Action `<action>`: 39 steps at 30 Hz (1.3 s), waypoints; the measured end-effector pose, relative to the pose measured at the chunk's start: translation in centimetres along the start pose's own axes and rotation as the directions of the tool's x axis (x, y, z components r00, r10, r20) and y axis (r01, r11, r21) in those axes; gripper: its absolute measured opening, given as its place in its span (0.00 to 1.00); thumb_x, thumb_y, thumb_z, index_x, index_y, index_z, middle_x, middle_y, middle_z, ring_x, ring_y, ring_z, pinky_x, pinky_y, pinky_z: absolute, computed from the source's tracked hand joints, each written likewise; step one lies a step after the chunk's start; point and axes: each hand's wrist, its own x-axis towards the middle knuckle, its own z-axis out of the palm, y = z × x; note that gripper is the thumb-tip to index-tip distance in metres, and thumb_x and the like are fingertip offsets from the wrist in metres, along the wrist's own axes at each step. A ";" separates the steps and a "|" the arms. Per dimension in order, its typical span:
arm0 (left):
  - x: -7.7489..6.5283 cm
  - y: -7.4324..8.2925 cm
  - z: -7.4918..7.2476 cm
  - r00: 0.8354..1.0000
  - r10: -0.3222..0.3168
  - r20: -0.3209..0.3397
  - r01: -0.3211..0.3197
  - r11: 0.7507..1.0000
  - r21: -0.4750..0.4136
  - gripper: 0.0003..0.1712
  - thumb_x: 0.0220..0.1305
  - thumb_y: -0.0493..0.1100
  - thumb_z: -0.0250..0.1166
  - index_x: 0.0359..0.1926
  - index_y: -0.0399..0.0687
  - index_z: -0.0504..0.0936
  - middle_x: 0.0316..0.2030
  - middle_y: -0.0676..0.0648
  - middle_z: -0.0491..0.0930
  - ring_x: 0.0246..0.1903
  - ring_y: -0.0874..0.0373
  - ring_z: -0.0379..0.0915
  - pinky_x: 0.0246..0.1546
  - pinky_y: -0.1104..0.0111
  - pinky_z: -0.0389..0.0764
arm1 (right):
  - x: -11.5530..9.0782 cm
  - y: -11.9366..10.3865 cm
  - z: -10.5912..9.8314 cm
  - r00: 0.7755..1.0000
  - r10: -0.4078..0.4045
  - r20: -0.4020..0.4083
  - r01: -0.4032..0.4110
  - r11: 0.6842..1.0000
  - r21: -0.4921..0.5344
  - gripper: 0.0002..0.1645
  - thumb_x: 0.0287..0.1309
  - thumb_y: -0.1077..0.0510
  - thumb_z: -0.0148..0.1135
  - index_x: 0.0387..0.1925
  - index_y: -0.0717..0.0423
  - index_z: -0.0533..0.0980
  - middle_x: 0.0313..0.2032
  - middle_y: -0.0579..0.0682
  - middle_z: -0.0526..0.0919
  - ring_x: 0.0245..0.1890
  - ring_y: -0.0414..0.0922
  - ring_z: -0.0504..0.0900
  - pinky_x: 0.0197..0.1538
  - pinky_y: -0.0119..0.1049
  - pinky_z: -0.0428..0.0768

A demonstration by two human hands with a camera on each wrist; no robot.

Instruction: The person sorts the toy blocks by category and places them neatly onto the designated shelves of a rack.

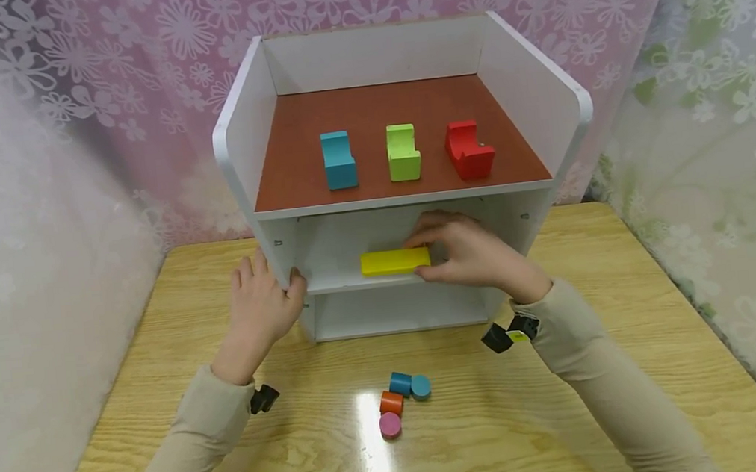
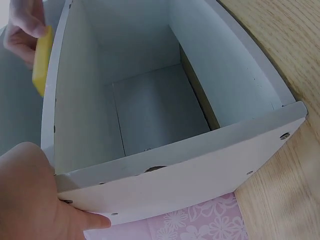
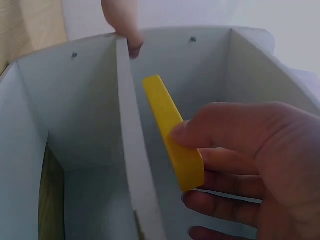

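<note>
My right hand [image 1: 470,252] pinches a long yellow block [image 1: 387,263] by its right end, thumb in front and fingers behind. The block lies lengthwise at the middle shelf of a small white cabinet [image 1: 398,309], close to its front edge. In the right wrist view the yellow block [image 3: 170,132] shows beside the white shelf board [image 3: 132,130]. My left hand [image 1: 258,299] grips the cabinet's left side panel, its thumb on the inner face and the fingers outside. The left wrist view shows the left hand [image 2: 35,195] at that panel's edge.
On the cabinet's brown top [image 1: 367,109] stand a blue notched block [image 1: 339,161], a green one [image 1: 403,153] and a red one [image 1: 470,151]. Several small cylinders, blue, orange [image 1: 391,403] and pink [image 1: 391,425], lie on the wooden table [image 1: 301,437] in front.
</note>
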 end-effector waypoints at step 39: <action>0.1 0.0 -0.1 1.000 -0.009 -0.001 0.009 1.000 -0.007 0.37 0.72 0.53 0.38 0.75 0.38 0.49 0.62 0.31 0.60 0.55 0.31 0.56 0.60 0.40 0.55 | -0.7 0.2 0.2 0.994 -0.073 -0.079 0.078 0.995 0.058 0.19 0.58 0.59 0.69 0.52 0.58 0.82 0.50 0.52 0.80 0.50 0.47 0.76 0.53 0.45 0.77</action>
